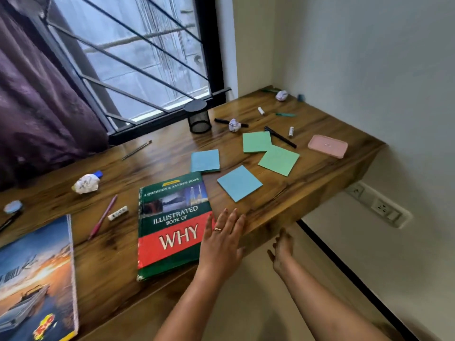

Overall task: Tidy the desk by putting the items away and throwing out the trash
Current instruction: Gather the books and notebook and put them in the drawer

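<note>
Book (172, 225), left hand (221, 244), fingers (231, 221) at right edge

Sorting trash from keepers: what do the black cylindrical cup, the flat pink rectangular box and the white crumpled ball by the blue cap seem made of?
Black cylindrical cup: probably matte metal mesh; its wall looks see-through. Flat pink rectangular box: likely smooth plastic, with rounded moulded corners. White crumpled ball: paper, matte, with sharp creases and faint markings.

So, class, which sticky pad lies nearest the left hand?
The blue pad at the desk's front edge; the other blue and both greens lie farther back.
</note>
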{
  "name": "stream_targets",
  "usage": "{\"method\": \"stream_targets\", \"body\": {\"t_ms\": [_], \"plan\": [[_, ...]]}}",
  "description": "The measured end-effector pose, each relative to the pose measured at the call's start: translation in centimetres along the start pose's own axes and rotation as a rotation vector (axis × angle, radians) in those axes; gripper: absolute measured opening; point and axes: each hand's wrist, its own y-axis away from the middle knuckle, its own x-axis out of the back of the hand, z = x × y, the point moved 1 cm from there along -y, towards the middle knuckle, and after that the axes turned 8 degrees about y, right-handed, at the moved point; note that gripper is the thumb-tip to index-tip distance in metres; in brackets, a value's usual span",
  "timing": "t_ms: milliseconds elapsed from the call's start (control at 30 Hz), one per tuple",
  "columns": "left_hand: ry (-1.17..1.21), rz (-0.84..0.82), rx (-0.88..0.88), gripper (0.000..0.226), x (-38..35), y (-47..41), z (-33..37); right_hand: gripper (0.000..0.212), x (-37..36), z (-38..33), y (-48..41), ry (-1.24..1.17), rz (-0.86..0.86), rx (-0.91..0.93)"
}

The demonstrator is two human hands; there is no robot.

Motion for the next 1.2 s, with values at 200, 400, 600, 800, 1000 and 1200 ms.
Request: {"method": "stream_targets", "body": {"t_ms": [200, 400, 600, 800, 1000, 1200], "plan": [[-0.107, -0.084, 0.057, 0.071, -1.0, -3.8, 0.3, 0.06, -0.5, -1.6, -2.7, -0.198, -0.239, -0.088], [-0.148, -0.058, 0.027, 0.075, -1.7, -4.2, 0.5, 0.079, 0.0, -1.7, -5.2, -0.207, -0.282, -0.214], [-0.231, -0.065, 0.031, 0.08, -1.7, -4.2, 0.5, 0.077, 0.8, -2.2, -5.8, -0.136, -0.33, -0.246], [-0.235, -0.026, 0.022, 0.077, -1.8, -4.1, 0.4, 0.077, 0.8, -1.9, -5.2, -0.097, -0.32, -0.216], [-0.219, 0.034, 0.011, 0.076, -2.2, -4.3, 0.2, 0.077, 3.3, 0.0, -4.1, -0.16, -0.264, -0.188], [-0.09, 0.061, 0.107, 0.076, -2.6, -1.9, 1.8, 0.074, 9.8, 3.7, -2.8, -0.177, -0.117, -0.21]]}}
